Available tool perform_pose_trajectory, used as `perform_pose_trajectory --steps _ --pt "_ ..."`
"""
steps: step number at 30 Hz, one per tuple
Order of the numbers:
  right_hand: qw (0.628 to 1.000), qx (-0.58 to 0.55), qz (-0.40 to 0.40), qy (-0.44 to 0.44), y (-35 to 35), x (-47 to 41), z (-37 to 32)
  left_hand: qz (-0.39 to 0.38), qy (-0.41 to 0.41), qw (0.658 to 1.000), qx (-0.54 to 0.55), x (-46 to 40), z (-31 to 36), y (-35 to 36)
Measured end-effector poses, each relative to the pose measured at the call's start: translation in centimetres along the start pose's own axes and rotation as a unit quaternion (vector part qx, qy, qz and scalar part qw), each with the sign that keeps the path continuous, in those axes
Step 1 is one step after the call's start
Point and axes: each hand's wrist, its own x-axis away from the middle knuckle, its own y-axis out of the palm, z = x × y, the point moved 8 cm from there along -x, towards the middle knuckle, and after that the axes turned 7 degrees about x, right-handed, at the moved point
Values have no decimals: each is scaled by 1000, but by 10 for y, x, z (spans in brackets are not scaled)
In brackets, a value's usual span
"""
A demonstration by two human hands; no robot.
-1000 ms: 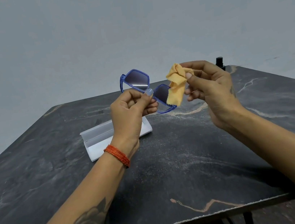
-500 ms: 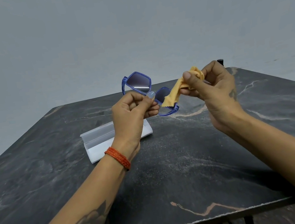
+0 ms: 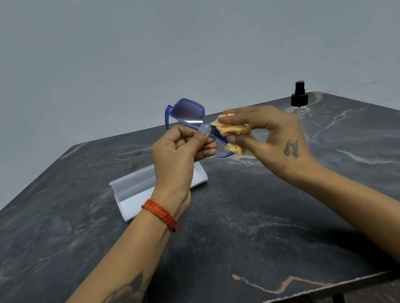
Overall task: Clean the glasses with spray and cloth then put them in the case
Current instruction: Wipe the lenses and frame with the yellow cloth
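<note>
Right hand (image 3: 266, 134) moved crumpled yellow cloth (image 3: 231, 129) onto blue-framed hexagonal sunglasses (image 3: 186, 114), pinching cloth over one lens; left hand (image 3: 181, 151) gripped the bridge.

Blue plastic-framed glasses with dark hexagonal lenses (image 3: 187, 115): held up above the tabletop, tilted. Crumpled yellow microfibre cloth (image 3: 232, 131): pressed over the right-hand lens. White rectangular glasses case (image 3: 133, 198): open, flat on tabletop. Clear spray bottle with black nozzle (image 3: 299, 97): upright, far right corner.
</note>
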Motion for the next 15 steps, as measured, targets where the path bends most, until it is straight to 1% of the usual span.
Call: perform_pose_trajectory --steps 2,5,8,10,13,15 --pt "999 -27 12 25 -2 1 2 1 -2 1000 -4 0 -1 0" --pt "995 -30 72 61 -14 -1 7 4 -5 1000 -3 0 -1 -1" --pt "991 -39 119 40 -25 -1 3 2 -4 1000 -3 0 -1 -1" --pt "994 -18 107 -4 -22 0 -4 3 -3 1000 -6 1 -1 0" --pt "993 46 58 -90 -7 6 -15 8 0 1000 -5 0 1 0" --pt "990 56 32 -123 0 8 -20 10 5 1000 -2 0 2 -1"
